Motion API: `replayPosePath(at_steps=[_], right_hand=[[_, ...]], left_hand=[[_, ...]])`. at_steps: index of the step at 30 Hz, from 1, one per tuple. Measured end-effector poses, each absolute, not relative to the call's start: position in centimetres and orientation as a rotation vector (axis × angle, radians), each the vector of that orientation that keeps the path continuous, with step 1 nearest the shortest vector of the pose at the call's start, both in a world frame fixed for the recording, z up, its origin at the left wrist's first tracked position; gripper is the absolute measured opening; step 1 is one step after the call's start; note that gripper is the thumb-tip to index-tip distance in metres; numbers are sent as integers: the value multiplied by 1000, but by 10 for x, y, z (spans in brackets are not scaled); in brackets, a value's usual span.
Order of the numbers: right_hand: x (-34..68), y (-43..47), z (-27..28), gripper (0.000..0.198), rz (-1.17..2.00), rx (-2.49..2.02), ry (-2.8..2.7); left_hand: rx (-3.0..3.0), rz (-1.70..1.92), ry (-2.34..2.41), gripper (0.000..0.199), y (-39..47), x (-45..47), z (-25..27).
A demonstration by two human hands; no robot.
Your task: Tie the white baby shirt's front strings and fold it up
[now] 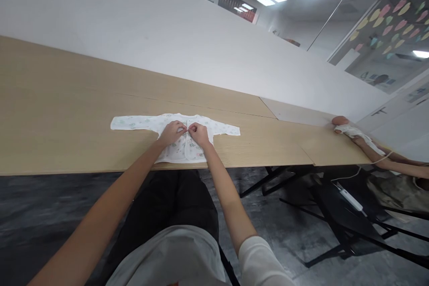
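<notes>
A small white baby shirt (pixel 181 152) with a pale print lies spread on the wooden table, both sleeves stretched out sideways. Its front opening runs down the middle. My left hand (pixel 172 132) pinches one edge of the opening near the upper chest. Right beside it, my right hand (pixel 198 133) pinches the other edge, and the fingertips of both hands almost meet. Whatever fastener lies between the fingers is too small to make out. The shirt's lower hem rests close to the table's front edge.
The long table (pixel 67 98) runs along a white wall (pixel 134 27) with glass above. At the far right, a co-worker's arms (pixel 398 165) reach to a doll (pixel 348 129) in white cloth. Below stands a black chair (pixel 355 214) with a white power strip (pixel 350 199).
</notes>
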State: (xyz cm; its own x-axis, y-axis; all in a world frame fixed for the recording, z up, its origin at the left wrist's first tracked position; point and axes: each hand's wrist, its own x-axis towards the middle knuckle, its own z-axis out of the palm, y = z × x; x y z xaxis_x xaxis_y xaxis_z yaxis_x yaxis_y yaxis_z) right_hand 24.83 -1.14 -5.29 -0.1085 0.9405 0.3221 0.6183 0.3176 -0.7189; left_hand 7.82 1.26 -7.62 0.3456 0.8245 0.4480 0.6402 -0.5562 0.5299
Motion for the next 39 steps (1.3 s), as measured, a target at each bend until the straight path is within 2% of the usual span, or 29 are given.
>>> replayPosePath(at_steps=[7, 17, 28, 33, 39], right_hand=[[247, -13, -50, 8, 602, -1405, -1764], [247, -18, -49, 18, 626, -1415, -1789], [254, -10, -47, 25, 654, -1536, -1570], [263, -31, -37, 12, 642, -1487, -1768], [263, -59, -32, 10, 596, -1466, -2145]], left_hand=[[2296, 997, 1322, 33, 8, 78, -70], [2300, 983, 1282, 41, 4, 79, -66], [2230, 957, 1360, 36, -2, 81, -60], [2355, 804, 1400, 36, -9, 76, -49], [2461, 589, 1336, 35, -22, 72, -40]])
